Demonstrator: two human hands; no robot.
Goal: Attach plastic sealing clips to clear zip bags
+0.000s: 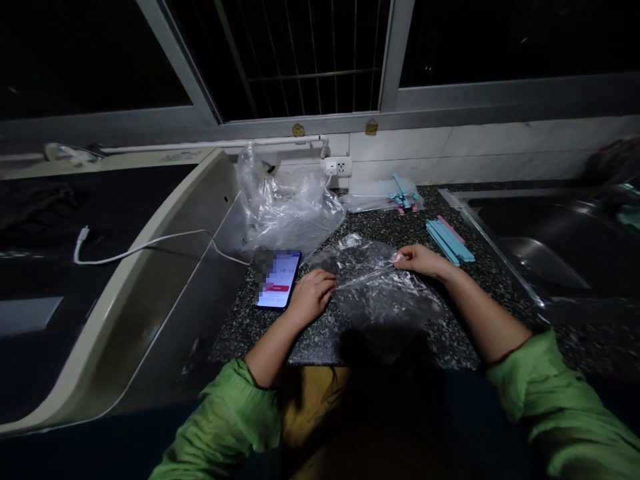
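Observation:
A clear plastic bag lies flat on the speckled granite counter in front of me. My left hand rests curled on the bag's left edge, fingers closed on the film. My right hand pinches the bag's upper right edge. Both arms wear green sleeves. A lit phone lies just left of my left hand.
A crumpled clear bag stands behind the phone. Blue and pink strips lie right of my right hand; more lie in a bag by the wall. A steel sink is at right. A white cable crosses the left appliance.

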